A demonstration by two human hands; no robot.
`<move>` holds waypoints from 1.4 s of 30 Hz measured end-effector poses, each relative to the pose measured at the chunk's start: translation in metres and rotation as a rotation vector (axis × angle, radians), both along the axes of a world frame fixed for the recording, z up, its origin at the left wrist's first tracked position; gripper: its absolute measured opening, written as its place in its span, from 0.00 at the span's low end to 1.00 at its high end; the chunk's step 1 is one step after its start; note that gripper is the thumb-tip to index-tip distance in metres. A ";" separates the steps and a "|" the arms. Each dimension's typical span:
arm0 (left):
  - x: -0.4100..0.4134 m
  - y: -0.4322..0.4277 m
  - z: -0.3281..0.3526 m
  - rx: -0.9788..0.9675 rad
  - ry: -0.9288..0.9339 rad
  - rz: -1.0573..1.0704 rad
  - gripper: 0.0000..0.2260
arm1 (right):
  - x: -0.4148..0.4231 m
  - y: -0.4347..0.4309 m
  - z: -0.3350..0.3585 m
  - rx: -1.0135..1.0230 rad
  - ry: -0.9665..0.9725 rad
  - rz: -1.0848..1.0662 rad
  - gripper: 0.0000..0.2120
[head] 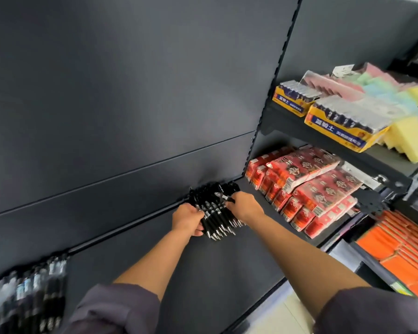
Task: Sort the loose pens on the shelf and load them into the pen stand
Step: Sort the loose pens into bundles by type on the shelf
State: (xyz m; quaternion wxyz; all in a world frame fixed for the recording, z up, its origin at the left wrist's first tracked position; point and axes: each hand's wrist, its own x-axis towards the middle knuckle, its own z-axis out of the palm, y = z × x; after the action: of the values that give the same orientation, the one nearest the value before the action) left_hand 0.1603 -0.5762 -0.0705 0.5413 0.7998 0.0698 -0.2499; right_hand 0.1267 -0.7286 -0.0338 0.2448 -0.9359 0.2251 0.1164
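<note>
While both hands close on the pens (217, 219), step: gathering and squaring the loose pile. This reads as the sorting stage, with loading not yet begun.
Left hand (188, 219): fingers curled round the left edge of the pile and thumb at the near side, so it grips the pens.
Right hand (246, 205): fingers bent down onto the clip ends at the right edge. It seems to pinch a pen there, though the fingertips are partly hidden among the barrels.
Pens: black, lying side by side between the two hands. Their tips point toward the person and their clips toward the back panel.
Behind the pile: a dark mass lies against the back panel. Whether it is more pens or the stand cannot be told.
Stand: not made out anywhere in view.
Next move: likely to even the tips, lift a held bunch clear and find the stand. The grip must be firm enough that the smooth barrels do not fan out or roll.
Shelf (227, 273): dark and flat, with the pile near its back edge.
Right bay: red packs (311, 189) near the right hand, beyond the upright. Yellow boxes (343, 126) and sponges (405, 138) sit on the shelf above, and orange packs (401, 244) lie lower down.
Lower left: bagged pens (32, 292), blurred and well apart from the hands.
</note>
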 end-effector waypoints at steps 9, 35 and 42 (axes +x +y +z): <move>0.021 -0.016 -0.008 0.042 -0.022 -0.057 0.04 | 0.027 -0.011 -0.011 -0.146 0.011 0.111 0.11; -0.061 0.049 0.044 0.505 -0.357 0.067 0.04 | -0.008 0.008 0.004 -0.327 -0.330 0.548 0.16; -0.123 0.144 0.091 0.747 -0.490 0.218 0.04 | -0.031 0.114 0.034 -0.316 -0.623 0.846 0.13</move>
State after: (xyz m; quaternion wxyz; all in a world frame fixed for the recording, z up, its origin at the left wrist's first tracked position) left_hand 0.0370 -0.4327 0.0207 0.2395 0.9636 0.1088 0.0470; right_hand 0.0956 -0.6147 0.0002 0.0881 -0.9603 -0.2391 -0.1133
